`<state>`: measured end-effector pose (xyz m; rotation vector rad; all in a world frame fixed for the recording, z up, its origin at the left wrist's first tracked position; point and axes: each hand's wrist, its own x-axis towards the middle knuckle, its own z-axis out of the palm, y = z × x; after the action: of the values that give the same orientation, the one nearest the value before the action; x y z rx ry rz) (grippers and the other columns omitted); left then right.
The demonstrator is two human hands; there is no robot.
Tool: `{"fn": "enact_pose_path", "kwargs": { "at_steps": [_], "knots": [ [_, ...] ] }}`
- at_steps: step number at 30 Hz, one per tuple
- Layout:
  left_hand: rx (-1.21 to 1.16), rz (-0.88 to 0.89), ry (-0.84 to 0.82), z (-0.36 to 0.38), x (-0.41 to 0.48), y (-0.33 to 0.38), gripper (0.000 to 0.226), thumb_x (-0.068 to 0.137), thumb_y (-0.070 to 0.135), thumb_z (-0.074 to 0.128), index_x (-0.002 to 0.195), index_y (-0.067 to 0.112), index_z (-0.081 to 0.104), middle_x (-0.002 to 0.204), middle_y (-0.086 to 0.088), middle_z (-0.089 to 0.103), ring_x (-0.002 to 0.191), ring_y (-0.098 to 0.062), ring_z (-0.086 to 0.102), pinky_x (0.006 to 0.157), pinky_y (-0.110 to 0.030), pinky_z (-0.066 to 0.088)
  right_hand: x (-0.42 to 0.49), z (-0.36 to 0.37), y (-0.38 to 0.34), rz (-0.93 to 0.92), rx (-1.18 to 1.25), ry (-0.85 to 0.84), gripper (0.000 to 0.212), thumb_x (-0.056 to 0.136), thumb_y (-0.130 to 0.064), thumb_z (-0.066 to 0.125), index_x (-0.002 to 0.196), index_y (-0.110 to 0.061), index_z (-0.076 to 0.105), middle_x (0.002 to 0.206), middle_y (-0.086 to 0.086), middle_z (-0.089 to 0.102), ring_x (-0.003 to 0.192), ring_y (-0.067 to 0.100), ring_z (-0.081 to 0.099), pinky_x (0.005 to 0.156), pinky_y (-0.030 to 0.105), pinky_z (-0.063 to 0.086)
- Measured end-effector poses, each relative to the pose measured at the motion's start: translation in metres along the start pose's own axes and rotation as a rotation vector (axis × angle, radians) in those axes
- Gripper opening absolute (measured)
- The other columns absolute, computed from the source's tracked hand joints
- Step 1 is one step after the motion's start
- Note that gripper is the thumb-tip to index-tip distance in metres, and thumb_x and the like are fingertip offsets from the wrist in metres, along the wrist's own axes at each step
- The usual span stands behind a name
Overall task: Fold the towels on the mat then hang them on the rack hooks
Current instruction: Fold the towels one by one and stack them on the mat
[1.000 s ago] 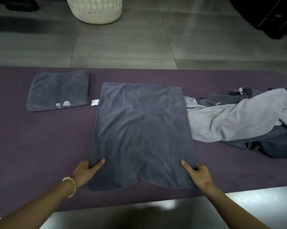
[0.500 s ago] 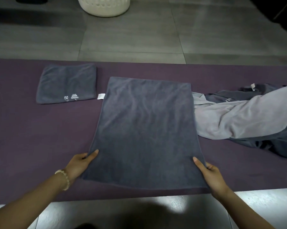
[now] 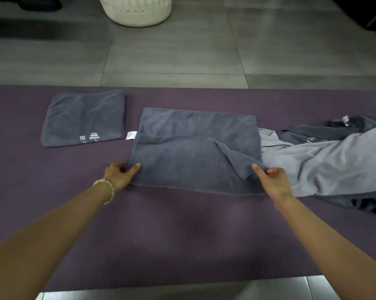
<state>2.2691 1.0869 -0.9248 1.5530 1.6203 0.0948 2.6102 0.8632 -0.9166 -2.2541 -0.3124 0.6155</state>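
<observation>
We see two arms, both bare to frame edge: left forearm point(image 3: 53, 230), right forearm point(image 3: 325, 234). Left hand point(image 3: 120, 175): we note beaded bracelet point(image 3: 106, 188) at wrist, single strand, small round beads, pale gold to cream, slight shine. Right hand point(image 3: 275, 180): wrist bare. Thumbnails look short to us. Bead material unclear.

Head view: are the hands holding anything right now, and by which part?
Both hold the dark grey towel on the mat: the left hand pinches its left edge, the right hand its right edge, near the closer end.
</observation>
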Motion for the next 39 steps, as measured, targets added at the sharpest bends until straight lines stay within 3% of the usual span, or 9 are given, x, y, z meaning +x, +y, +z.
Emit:
{"fn": "enact_pose_path", "kwargs": {
  "at_steps": [5,9,13,21,25,28,33,36,39],
  "knots": [
    [0.044,-0.059,0.048,0.004,0.014,0.001,0.082,0.071,0.066,0.064,0.109,-0.006,0.060,0.110,-0.027,0.060,0.100,-0.037,0.059,0.092,-0.046,0.046,-0.001,0.004,-0.006,-0.022,-0.047,0.059,0.055,0.069,-0.039,0.082,0.062,-0.009,0.037,0.057,0.002,0.029,0.047,0.010,0.029,0.035,0.015,0.026],
    [-0.012,-0.033,0.021,0.008,0.015,0.018,0.067,0.079,0.055,0.065,0.107,-0.006,0.059,0.089,-0.009,0.058,0.107,-0.036,0.059,0.081,-0.034,0.045,-0.004,0.003,-0.019,0.124,-0.067,-0.030,0.053,0.074,-0.054,0.073,0.062,-0.007,0.050,0.063,0.005,0.046,0.062,0.021,0.047,0.055,0.029,0.039],
    [-0.209,-0.117,0.018,0.015,0.017,0.028,0.066,0.084,0.046,0.065,0.127,-0.003,0.055,0.130,-0.014,0.057,0.121,-0.031,0.053,0.103,-0.032,0.040,-0.009,0.005,-0.038,0.216,-0.050,-0.107,0.068,0.082,-0.059,0.061,0.110,0.003,0.063,0.094,0.008,0.052,0.107,0.033,0.057,0.080,0.029,0.039],
    [-0.224,0.072,0.102,0.008,0.000,0.049,0.031,0.090,0.037,0.060,0.088,0.006,0.055,0.082,-0.005,0.057,0.084,-0.021,0.053,0.073,-0.027,0.037,-0.016,0.021,-0.036,0.095,0.197,-0.037,0.037,0.085,-0.039,0.068,0.097,-0.004,0.064,0.098,0.009,0.066,0.090,0.023,0.061,0.072,0.028,0.046],
    [-0.285,0.128,0.179,-0.010,-0.018,0.027,0.030,0.090,0.034,0.062,0.099,0.006,0.055,0.087,-0.004,0.059,0.085,-0.019,0.054,0.077,-0.034,0.045,-0.035,0.015,-0.026,0.125,0.372,-0.147,0.031,0.089,-0.030,0.065,0.105,-0.003,0.066,0.096,0.008,0.069,0.081,0.019,0.065,0.061,0.024,0.055],
    [-0.231,0.160,0.151,-0.027,-0.048,-0.013,0.026,0.092,0.027,0.060,0.109,0.008,0.063,0.094,-0.007,0.066,0.083,-0.016,0.059,0.070,-0.019,0.045,-0.062,0.009,-0.001,0.165,0.373,-0.300,0.026,0.088,-0.031,0.066,0.100,-0.009,0.071,0.097,0.011,0.073,0.089,0.024,0.069,0.077,0.033,0.056],
    [-0.166,0.073,0.123,-0.033,-0.098,-0.089,0.018,0.091,0.021,0.062,0.099,0.006,0.066,0.075,-0.004,0.065,0.068,-0.015,0.058,0.054,-0.003,0.042,-0.114,-0.003,0.040,0.203,0.224,-0.428,0.029,0.088,-0.032,0.064,0.098,-0.006,0.071,0.089,0.009,0.075,0.085,0.025,0.071,0.067,0.029,0.057],
    [-0.110,0.016,0.050,-0.030,-0.101,-0.105,0.013,0.089,0.019,0.064,0.095,0.008,0.063,0.076,0.003,0.063,0.075,-0.019,0.062,0.058,-0.006,0.042,-0.124,-0.002,0.053,0.121,0.104,-0.372,0.024,0.088,-0.030,0.065,0.093,-0.006,0.068,0.087,0.005,0.073,0.086,0.021,0.069,0.061,0.018,0.051],
    [-0.028,0.045,0.143,-0.034,-0.081,-0.109,0.031,0.083,0.025,0.070,0.105,0.008,0.057,0.090,0.004,0.059,0.094,-0.029,0.063,0.083,-0.029,0.047,-0.119,0.001,0.057,-0.033,-0.009,-0.319,0.032,0.086,-0.033,0.066,0.104,-0.008,0.057,0.093,0.000,0.066,0.093,0.021,0.065,0.067,0.017,0.048]
  ]
}}
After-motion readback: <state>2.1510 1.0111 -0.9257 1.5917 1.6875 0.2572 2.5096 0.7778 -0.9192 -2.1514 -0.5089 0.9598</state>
